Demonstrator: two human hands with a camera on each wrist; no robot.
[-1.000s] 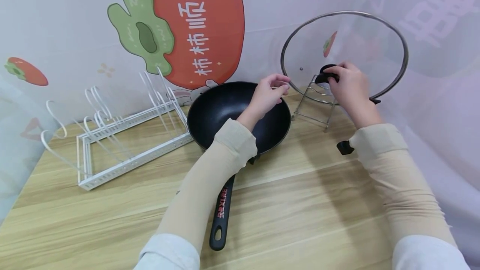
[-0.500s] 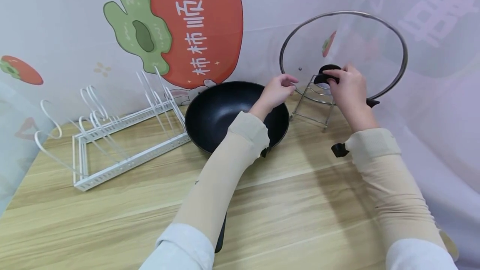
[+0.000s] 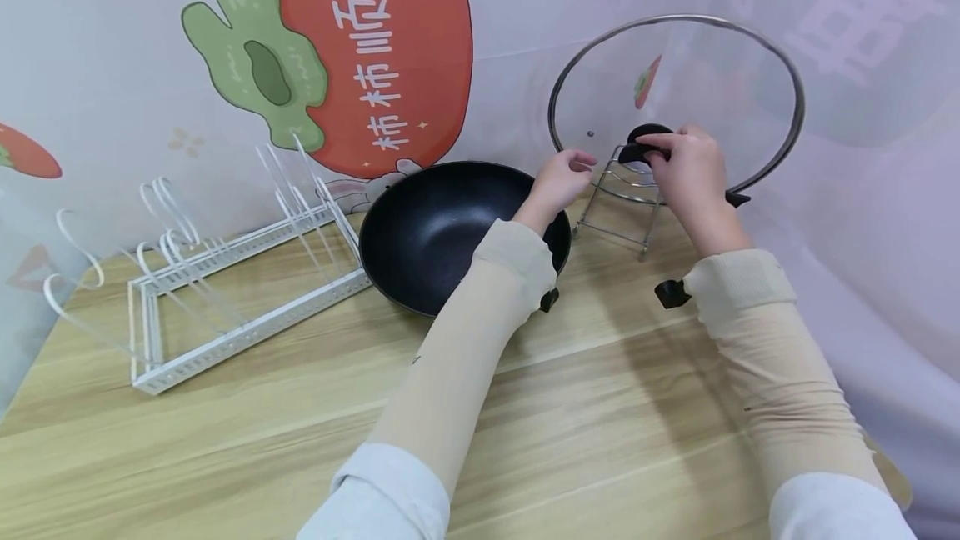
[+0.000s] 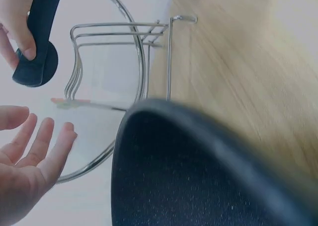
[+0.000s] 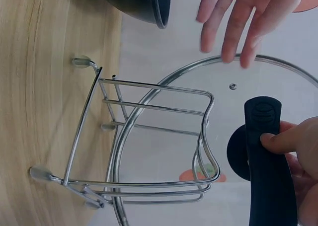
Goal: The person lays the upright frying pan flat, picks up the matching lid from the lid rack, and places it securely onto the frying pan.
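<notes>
Glass lid [image 3: 705, 86] in right hand [image 3: 693, 173], seemingly within wire rack [image 5: 149, 184]

Bright, diffuse light fills my head view, with soft shadows across the surface [image 3: 570, 440] and a dull sheen inside the pan [image 3: 450, 223]. From my left wrist, the pan's near rim [image 4: 218, 141] blurs and the surface's upper-right corner washes out.

Right of the black wok [image 3: 427, 232], I see the right hand [image 3: 692, 169] pinching the black handle [image 3: 636, 153] of an upright glass lid [image 3: 723, 77] at a wire lid stand [image 3: 611, 235]. The left hand [image 3: 558, 186] extends past the wok's right edge; a white dish rack [image 3: 258, 330] sits on its left.
</notes>
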